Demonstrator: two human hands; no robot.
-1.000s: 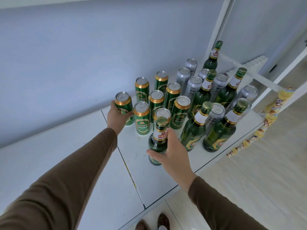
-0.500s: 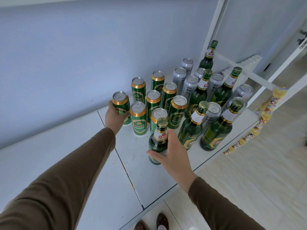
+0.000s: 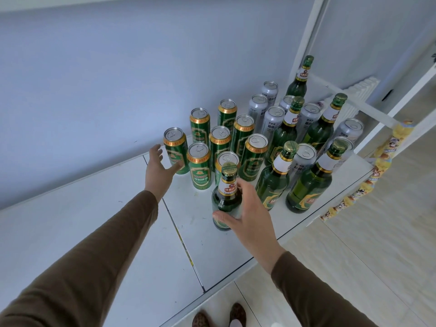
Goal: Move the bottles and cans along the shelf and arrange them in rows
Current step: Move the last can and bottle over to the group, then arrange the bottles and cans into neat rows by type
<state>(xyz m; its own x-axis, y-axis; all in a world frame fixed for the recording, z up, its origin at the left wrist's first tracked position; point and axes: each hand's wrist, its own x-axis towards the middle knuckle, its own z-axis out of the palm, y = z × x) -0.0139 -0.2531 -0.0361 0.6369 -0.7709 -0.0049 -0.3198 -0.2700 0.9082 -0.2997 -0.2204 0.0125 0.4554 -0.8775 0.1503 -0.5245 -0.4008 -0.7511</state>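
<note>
Fingers [image 3: 223, 217] of the right hand [image 3: 250, 223] curl around the small green bottle [image 3: 226, 204], which stands alone at the front of the white shelf [image 3: 106, 232]. The thumb presses low on the glass, and the other fingers go behind it, so I cannot see how tight the hold is. It looks like a loose hold.

On the other side, the left hand [image 3: 160, 171] is spread wide open and holds nothing. It floats just beside the green can [image 3: 175, 153] at the left end of the cans. The thumb is very near that can, maybe touching it.

Behind these, the green cans stand close together in slanted rows of about 3. Grey cans [image 3: 273, 121] and 5 big green bottles [image 3: 309, 185] fill the right part of the shelf.

What could go wrong? The small bottle is tall and thin, so a push up high could tip it. It would then knock the can [image 3: 227, 161] right behind it, and that can could bump the next one. A big bottle [image 3: 272, 185] stands close on its right too, and glass hitting glass could crack.

The open left hand could also shove the end can sideways and spoil its row.

Bottles at the front right stand near the shelf edge. A hard bump could send 1 down to the floor [image 3: 377, 232], where it would break.
</note>
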